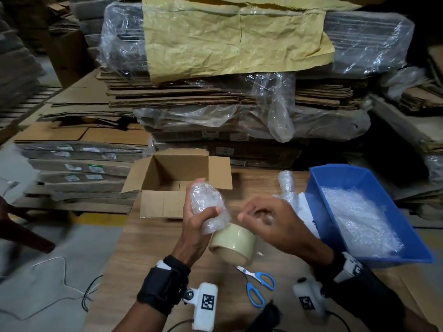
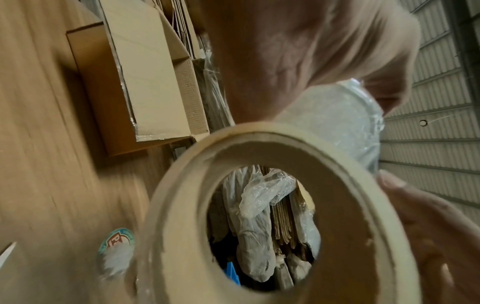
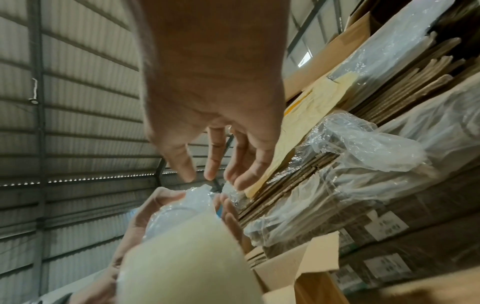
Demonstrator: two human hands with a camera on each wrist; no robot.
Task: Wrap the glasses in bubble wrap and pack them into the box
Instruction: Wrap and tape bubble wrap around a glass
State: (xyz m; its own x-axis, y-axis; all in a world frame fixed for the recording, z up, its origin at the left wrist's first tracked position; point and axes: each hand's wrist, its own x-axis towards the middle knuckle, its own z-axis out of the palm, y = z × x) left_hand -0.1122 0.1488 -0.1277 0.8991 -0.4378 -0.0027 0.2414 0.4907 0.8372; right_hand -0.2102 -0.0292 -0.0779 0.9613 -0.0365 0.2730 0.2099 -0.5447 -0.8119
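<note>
we are gripping the clear bubble-wrapped glass [image 1: 208,207] in our left hand [image 1: 194,226]; our right hand [image 1: 268,221], fingers loosely curled, seems to be pulling tape from the beige tape roll [image 1: 233,243] just below, which could tangle.

head view downward, wrist views close, sharing tape roll [image 1: 233,243]

A glass wrapped in clear bubble wrap [image 1: 208,207] is held tilted above the desk [image 1: 148,250], its lower end just over a roll of beige tape [image 1: 233,243]. The open cardboard box [image 1: 176,180] stands on the desk behind it, flaps spread. Another bubble-wrapped glass [image 1: 287,188] lies beside the blue bin [image 1: 335,173] of bubble wrap sheets [image 1: 359,216].
</note>
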